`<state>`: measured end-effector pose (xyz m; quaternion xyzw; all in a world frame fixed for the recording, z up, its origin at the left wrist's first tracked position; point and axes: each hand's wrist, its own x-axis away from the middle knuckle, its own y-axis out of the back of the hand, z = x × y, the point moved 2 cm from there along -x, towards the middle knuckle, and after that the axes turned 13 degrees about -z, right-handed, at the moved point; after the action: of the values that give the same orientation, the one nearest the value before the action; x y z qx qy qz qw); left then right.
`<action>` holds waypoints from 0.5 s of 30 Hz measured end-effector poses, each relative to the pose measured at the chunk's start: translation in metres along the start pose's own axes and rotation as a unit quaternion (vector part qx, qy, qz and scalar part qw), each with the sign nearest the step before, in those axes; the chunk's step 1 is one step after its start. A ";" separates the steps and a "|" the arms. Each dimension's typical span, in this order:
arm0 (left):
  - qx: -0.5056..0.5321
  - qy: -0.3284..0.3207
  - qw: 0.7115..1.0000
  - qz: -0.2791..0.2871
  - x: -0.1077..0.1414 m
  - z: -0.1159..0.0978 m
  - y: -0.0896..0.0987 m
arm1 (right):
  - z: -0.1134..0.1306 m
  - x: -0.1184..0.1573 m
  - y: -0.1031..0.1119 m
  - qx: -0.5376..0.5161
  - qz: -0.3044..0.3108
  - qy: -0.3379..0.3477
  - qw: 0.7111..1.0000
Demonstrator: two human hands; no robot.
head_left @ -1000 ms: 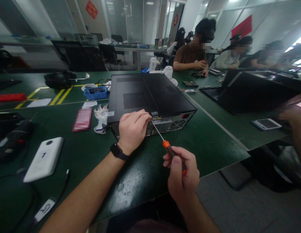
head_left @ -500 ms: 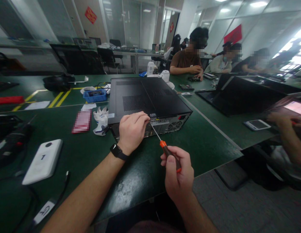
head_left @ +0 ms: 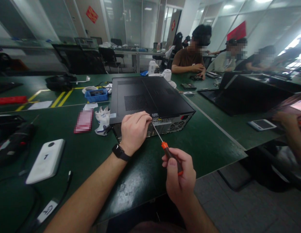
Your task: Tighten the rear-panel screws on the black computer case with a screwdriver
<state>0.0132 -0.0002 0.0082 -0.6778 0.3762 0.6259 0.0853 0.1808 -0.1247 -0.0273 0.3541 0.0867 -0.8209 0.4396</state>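
A black computer case (head_left: 155,94) lies flat on the green table (head_left: 208,155), its rear panel with a fan grille facing me. My right hand (head_left: 181,171) is wrapped round the handle of an orange and dark screwdriver (head_left: 165,146). The shaft points up and left, its tip at the top edge of the rear panel. My left hand (head_left: 136,131), with a black watch on the wrist, rests against the same edge. Its fingers are pressed together beside the tip; what they hold, if anything, is hidden.
Left of the case are a white glove (head_left: 102,120), a blue tray (head_left: 96,95), a pink packet (head_left: 83,120) and a white power bank (head_left: 46,161) with cables. Rightward lie black panels (head_left: 252,94) and a phone (head_left: 262,125); a person's arm is beyond. Several people sit at the back.
The whole view has shifted slightly, so things appear a little further right. Both hands keep nearly the same pose at the case edge, and the screwdriver stays in my right hand.
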 end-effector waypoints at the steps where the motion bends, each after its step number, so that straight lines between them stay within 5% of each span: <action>1: 0.001 0.001 1.000 0.000 0.000 0.000 0.000 | 0.001 0.000 0.000 0.000 -0.001 0.003 1.000; 15: 0.008 -0.002 1.000 0.004 0.001 -0.001 0.002 | 0.001 -0.003 0.006 -0.008 0.000 -0.011 1.000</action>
<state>0.0125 -0.0025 0.0083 -0.6741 0.3841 0.6247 0.0888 0.1859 -0.1264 -0.0241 0.3417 0.0884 -0.8241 0.4430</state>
